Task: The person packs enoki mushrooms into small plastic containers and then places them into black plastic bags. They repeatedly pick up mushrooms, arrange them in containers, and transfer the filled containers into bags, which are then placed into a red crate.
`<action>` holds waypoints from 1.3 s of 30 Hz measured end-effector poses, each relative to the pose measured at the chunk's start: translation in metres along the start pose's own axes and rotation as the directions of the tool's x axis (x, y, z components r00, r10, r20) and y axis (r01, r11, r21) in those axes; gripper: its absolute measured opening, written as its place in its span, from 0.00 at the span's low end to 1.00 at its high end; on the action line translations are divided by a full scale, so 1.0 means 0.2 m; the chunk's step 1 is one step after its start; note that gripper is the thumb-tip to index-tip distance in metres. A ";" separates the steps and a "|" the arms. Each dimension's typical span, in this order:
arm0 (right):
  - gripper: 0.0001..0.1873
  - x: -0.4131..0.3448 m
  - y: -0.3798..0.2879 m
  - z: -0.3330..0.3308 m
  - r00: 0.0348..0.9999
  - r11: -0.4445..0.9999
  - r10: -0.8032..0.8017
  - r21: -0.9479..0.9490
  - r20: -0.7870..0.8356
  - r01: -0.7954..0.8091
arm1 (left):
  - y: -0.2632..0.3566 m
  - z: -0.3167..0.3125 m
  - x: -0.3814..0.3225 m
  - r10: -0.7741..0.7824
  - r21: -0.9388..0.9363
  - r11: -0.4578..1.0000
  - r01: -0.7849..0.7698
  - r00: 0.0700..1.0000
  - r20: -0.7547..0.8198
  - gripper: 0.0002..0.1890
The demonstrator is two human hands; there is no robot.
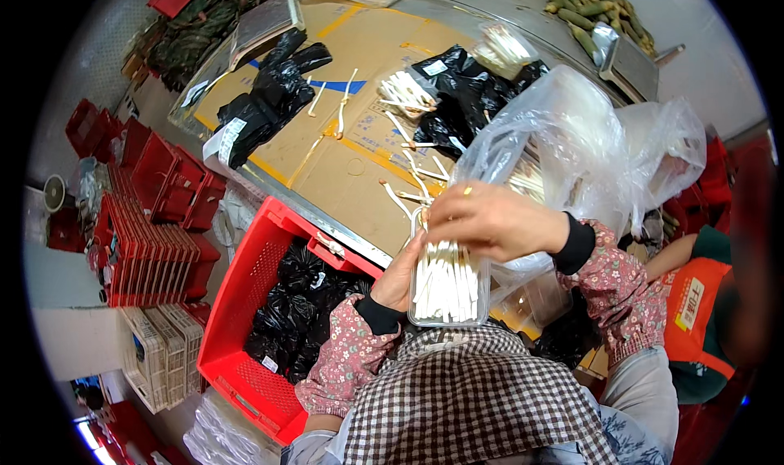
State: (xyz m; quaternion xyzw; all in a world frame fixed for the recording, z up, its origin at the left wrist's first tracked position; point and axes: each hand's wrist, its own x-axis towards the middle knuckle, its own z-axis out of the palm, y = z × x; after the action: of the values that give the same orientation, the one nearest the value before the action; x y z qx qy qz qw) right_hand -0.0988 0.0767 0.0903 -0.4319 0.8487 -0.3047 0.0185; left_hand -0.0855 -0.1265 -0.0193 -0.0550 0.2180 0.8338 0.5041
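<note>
My left hand (397,274) grips the left side of a clear plastic tray (450,322), tilted towards me at the table's near edge. A row of long white mushroom-like stalks (446,284) fills the tray. Over the tray's upper end is my right hand (484,223), blurred and with fingers bent; whether they pinch a stalk is hidden. Just beyond, several loose stalks (395,198) with brownish ends lie on the cardboard (343,183). Another tray of stalks (407,91) sits farther back, beside black plastic bags (450,113).
At my left stands a red crate (233,318) holding black bags (306,306). A large clear plastic bag (551,128) bulges at the right. Black packages and a label strip (226,143) lie at the table's left. Another person (698,318) in an orange apron is close on my right.
</note>
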 end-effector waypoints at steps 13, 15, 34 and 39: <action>0.11 -1.10 -0.37 0.42 0.283 0.387 0.921 0.699 -0.266 -0.601 | -0.07 0.02 0.01 0.080 -0.015 0.997 -0.081 0.995 -0.067 0.25; 0.11 -1.26 -0.41 0.56 0.177 0.310 0.950 0.705 -0.257 -0.638 | -0.07 0.09 0.03 0.091 0.000 0.996 -0.092 0.996 -0.022 0.26; 0.19 -1.56 -0.23 0.97 -0.142 0.061 0.833 0.344 -0.534 -0.937 | -0.16 0.19 0.13 0.009 0.115 0.993 -0.005 0.999 -0.038 0.26; 0.12 -1.59 -0.28 0.91 -0.147 0.162 0.867 0.547 -0.477 -0.821 | -0.17 0.14 0.10 0.008 0.075 0.997 -0.005 0.999 -0.048 0.26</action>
State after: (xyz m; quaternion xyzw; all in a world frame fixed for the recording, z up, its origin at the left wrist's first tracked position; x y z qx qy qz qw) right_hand 0.1949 0.1980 -0.1013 0.3875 0.8316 -0.3816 -0.1127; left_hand -0.0625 -0.0851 -0.0098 -0.0555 0.2616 0.8251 0.4977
